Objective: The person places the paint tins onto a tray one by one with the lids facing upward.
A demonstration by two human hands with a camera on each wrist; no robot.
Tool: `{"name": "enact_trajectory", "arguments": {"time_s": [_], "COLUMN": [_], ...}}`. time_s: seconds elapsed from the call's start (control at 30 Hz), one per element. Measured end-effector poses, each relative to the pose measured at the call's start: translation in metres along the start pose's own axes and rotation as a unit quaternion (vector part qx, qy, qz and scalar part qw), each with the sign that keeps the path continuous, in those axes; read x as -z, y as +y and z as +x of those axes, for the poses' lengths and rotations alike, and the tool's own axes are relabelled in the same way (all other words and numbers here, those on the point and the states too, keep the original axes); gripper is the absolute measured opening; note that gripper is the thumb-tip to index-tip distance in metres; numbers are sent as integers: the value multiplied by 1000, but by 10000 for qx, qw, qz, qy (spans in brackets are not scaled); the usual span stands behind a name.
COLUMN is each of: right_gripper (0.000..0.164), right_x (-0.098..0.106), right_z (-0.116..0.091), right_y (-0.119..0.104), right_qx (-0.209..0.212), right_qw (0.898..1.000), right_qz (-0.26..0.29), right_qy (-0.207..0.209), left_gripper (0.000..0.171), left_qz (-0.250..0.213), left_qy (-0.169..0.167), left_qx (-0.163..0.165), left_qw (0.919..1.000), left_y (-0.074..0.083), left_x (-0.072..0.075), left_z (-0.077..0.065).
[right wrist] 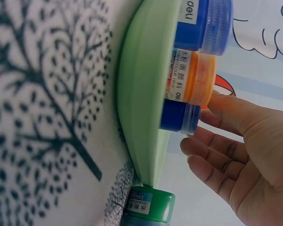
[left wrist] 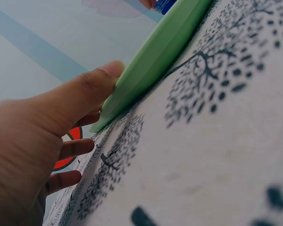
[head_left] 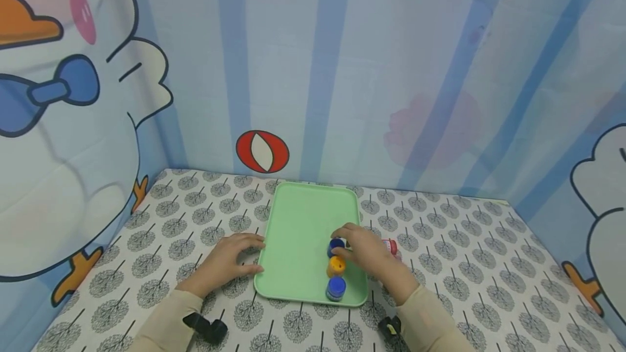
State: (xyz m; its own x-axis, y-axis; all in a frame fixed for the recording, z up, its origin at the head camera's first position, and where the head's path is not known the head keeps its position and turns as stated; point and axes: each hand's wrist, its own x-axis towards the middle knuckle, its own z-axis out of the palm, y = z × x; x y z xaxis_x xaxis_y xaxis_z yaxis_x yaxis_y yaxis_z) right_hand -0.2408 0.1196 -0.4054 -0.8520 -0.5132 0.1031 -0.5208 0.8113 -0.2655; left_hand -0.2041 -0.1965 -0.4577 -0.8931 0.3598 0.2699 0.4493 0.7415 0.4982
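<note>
A light green tray [head_left: 303, 221] lies on the table and carries a row of paint jars along its right side. Nearest is a blue paint jar [head_left: 336, 288], then an orange paint jar [head_left: 336, 266], then a dark blue paint jar [head_left: 335, 245]. My right hand [head_left: 368, 250] pinches the dark blue jar near its lid, the thumb beside the orange jar's lid [right wrist: 205, 77] and the other fingers loosely curled. At the tray's left side my left hand [head_left: 227, 259] rests fingertips and thumb [left wrist: 111, 70] against the rim, fingers spread and relaxed.
A red-lidded jar [head_left: 391, 246] sits just right of the tray, partly behind my right hand. The right wrist view shows a green paint jar [right wrist: 151, 205] outside the tray. Tree-patterned cloth [head_left: 195, 216] covers the table, and a printed curtain [head_left: 367, 69] hangs behind.
</note>
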Motion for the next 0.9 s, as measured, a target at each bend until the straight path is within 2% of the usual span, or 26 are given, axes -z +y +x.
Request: {"name": "enact_trajectory", "arguments": {"time_s": [0.23, 0.47, 0.9], "right_gripper": [30, 30, 30], "right_x": [8, 17, 16], "right_z": [-5, -11, -21], "right_y": [4, 10, 34], "right_qx": [37, -114, -122], "right_qw": [9999, 9993, 9967], "right_qz": [17, 24, 161], "right_qy": [143, 366, 788], "left_gripper": [50, 50, 50], "left_qz": [-8, -15, 22], "left_qy": [-28, -87, -38], "left_qx": [23, 32, 16], "left_qw": [10000, 10000, 10000], "left_y": [1, 1, 0], "left_x": [1, 1, 0], "left_z": [0, 0, 1]}}
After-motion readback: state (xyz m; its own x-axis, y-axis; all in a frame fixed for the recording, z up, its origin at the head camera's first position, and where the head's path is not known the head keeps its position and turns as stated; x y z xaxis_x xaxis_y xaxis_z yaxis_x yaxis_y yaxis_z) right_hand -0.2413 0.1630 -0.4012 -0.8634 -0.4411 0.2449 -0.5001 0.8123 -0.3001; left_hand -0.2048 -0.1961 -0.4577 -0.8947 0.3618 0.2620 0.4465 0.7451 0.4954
